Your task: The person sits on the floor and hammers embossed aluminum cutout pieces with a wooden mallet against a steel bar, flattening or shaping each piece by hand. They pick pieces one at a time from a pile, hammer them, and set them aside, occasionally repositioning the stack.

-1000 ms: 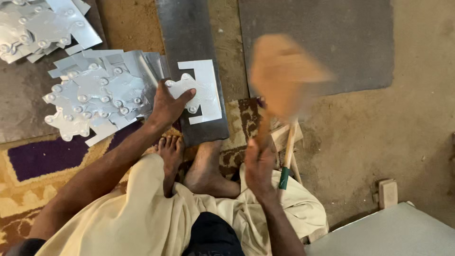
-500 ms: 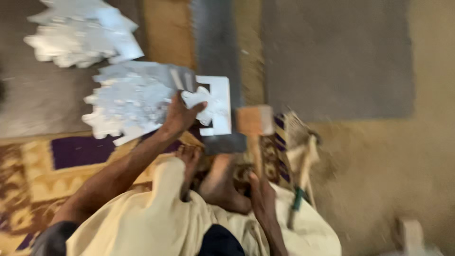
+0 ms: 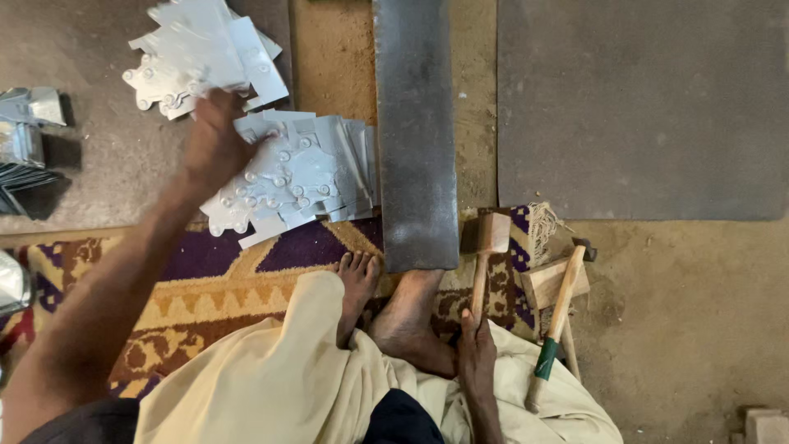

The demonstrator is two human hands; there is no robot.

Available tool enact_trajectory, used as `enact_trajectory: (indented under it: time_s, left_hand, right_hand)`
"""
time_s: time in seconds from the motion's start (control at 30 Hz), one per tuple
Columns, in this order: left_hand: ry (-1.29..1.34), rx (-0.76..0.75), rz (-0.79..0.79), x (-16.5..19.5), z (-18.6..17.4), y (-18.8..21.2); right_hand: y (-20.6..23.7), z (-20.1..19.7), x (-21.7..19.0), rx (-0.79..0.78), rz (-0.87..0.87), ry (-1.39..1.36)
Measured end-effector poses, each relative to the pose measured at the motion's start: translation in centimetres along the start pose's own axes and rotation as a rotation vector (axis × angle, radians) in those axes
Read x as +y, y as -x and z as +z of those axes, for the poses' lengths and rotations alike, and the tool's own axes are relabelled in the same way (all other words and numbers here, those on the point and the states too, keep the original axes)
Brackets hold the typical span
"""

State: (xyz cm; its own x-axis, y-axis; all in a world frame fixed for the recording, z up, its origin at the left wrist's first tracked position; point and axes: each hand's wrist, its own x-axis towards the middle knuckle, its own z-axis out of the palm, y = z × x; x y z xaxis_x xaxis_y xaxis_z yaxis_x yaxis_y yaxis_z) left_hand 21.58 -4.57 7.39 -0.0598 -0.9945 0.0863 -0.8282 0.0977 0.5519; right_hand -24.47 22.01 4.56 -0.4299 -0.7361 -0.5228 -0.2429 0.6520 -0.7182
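Left hand (image 3: pixel 215 144) now over cutouts (image 3: pixel 288 177)

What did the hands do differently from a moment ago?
The left hand left the cut metal piece on the long steel bar and moved out to the left, over the stacks of metal pieces; that piece is gone from the bar. The right hand brought the wooden mallet down from its raised swing to rest beside the bar. The second hammer stayed where it lay.
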Motion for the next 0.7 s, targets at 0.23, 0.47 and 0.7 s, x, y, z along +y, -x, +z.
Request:
enact_trajectory:
  time_s: [0.23,0.47,0.7]
  left_hand:
    - [-0.181,-0.154,0.026,2.8,3.5,2.8]
    - [0.198,-0.125,-0.234,1.6,1.7,2.6]
    - [0.129,-0.045,-0.220,-0.2,0.7,2.8]
  right_hand:
    - [0.3,0.0,-0.2,-0.027,0.062,-0.104]
    - [0.2,-0.1,-0.1,-0.024,0.029,-0.044]
    - [0.1,-0.2,0.0,-0.044,0.086,-0.143]
